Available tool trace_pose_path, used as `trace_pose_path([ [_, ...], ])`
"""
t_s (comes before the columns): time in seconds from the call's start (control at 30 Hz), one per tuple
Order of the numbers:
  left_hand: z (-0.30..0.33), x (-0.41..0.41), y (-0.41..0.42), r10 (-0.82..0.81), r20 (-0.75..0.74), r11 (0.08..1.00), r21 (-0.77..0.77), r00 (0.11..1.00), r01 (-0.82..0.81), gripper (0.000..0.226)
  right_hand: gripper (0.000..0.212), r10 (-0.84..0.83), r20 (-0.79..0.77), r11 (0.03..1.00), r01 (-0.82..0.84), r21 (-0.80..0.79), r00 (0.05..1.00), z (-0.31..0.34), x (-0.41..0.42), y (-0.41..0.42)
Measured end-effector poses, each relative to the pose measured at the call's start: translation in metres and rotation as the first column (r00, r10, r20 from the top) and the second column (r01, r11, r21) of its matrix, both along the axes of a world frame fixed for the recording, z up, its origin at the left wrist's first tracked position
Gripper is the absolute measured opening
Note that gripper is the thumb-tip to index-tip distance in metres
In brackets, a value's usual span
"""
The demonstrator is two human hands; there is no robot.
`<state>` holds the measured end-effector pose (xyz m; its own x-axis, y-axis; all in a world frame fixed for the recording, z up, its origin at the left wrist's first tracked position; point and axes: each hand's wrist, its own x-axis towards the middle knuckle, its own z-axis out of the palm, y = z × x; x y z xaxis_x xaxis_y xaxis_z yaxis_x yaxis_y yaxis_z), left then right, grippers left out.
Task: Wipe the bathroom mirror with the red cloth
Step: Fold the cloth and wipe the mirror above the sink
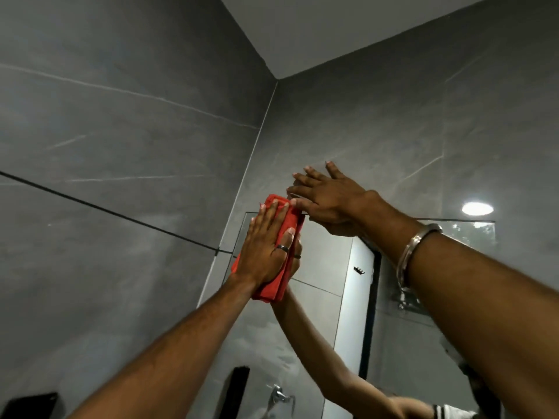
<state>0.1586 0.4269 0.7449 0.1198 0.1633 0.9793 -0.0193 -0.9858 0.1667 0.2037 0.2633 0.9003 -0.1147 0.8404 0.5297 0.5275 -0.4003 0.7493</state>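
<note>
The mirror (326, 267) hangs on the grey tiled wall ahead, its top edge near mid-frame. My left hand (266, 246) presses flat on the folded red cloth (272, 290) against the mirror's upper left corner; a ring sits on one finger. The cloth's top pokes out above my fingertips. My right hand (328, 195) lies flat, fingers spread, on the wall at the mirror's top edge, just right of the cloth. It holds nothing. A metal bangle circles that wrist. Both arms are reflected in the glass.
Grey tiled walls meet in a corner (257, 146) just left of the mirror. A black cable (106, 208) runs across the left wall. A ceiling light (477, 208) reflects at the right. A tap (279, 396) and a black object (28, 405) show at the bottom.
</note>
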Motion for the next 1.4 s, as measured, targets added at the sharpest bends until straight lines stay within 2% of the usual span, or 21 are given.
trace_pose_path([
  [0.13, -0.003, -0.001, 0.024, 0.012, 0.014, 1.000, -0.022, 1.000, -0.012, 0.065, 0.059, -0.083, 0.146, 0.993, 0.071, 0.090, 0.986, -0.012, 0.006, 0.020],
  [0.27, -0.003, -0.003, 0.051, 0.029, 0.028, 0.997, -0.079, 0.999, -0.027, 0.066, 0.062, -0.099, 0.161, 0.989, 0.079, 0.122, 0.982, -0.015, 0.004, 0.020],
  [0.37, -0.004, -0.006, 0.063, 0.015, 0.068, 0.993, -0.118, 0.998, -0.007, 0.067, 0.068, -0.099, 0.128, 0.988, 0.082, 0.132, 0.987, -0.018, 0.000, 0.017],
  [0.5, -0.009, -0.007, 0.061, 0.045, 0.047, 0.993, -0.113, 0.998, -0.039, 0.070, 0.068, -0.082, 0.100, 0.989, 0.068, 0.129, 0.992, -0.022, -0.004, 0.014],
  [0.67, -0.045, -0.007, 0.061, 0.043, 0.034, 0.996, -0.082, 0.998, -0.040, 0.064, 0.071, 0.023, -0.048, 0.990, -0.016, 0.144, 0.999, -0.044, -0.022, 0.002],
  [0.77, -0.078, -0.008, 0.061, 0.055, 0.024, 0.996, -0.071, 0.998, -0.053, 0.067, 0.072, 0.082, 0.037, 0.988, -0.086, 0.124, 0.996, -0.096, -0.032, -0.005],
  [0.97, -0.168, -0.018, 0.057, 0.007, -0.067, 0.997, -0.082, 0.998, -0.013, 0.066, 0.072, 0.125, -0.085, 0.992, -0.127, -0.021, 0.989, -0.230, -0.034, -0.023],
  [1.07, -0.223, -0.021, 0.051, 0.015, -0.081, 0.993, -0.112, 0.997, -0.024, 0.070, 0.070, 0.142, -0.160, 0.990, -0.143, 0.002, 0.977, -0.289, -0.030, -0.030],
  [1.13, -0.258, -0.022, 0.049, 0.011, -0.101, 0.990, -0.136, 0.995, -0.025, 0.072, 0.068, 0.159, -0.145, 0.986, -0.164, -0.020, 0.977, -0.326, -0.031, -0.029],
  [1.23, -0.308, -0.025, 0.042, 0.032, -0.128, 0.988, -0.149, 0.991, -0.051, 0.076, 0.066, 0.198, -0.113, 0.980, -0.196, 0.029, 0.974, -0.379, -0.034, -0.028],
  [1.4, -0.362, -0.023, 0.040, 0.031, -0.131, 0.976, -0.210, 0.991, -0.059, 0.075, 0.066, 0.128, -0.179, 0.985, -0.105, 0.134, 0.976, -0.442, -0.040, -0.032],
])
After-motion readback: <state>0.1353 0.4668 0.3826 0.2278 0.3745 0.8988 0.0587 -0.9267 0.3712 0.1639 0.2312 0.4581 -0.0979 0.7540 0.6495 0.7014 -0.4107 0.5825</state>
